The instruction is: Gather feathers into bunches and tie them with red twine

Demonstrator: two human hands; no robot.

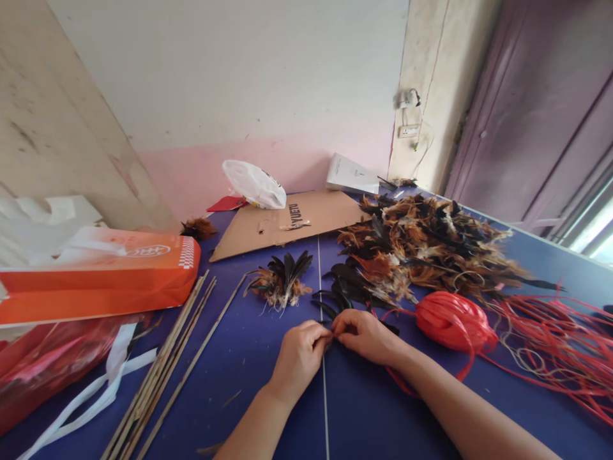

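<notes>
Left hand (pixel 299 358) and right hand (pixel 364 336) pinch a small indistinct piece (pixel 328 345), cardboard (pixel 318 220) beyond reading "YUETU"

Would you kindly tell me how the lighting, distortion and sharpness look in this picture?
Head view: the bright opening at right is washed out, the blue table paler nearby; same view: the purple panel leans, likely wide-lens distortion; same view: detail between left hand and right hand is too soft to identify.

Brown cardboard (pixel 330 214) lies flat toward the rear of the blue bench (pixel 383 421). White plastic bag (pixel 253 184) at its rear left edge; pale box (pixel 352 174) near its rear right. Orange bag (pixel 100 291) at left. Wall socket (pixel 408 131) and purple door (pixel 536 115) noted behind.
</notes>
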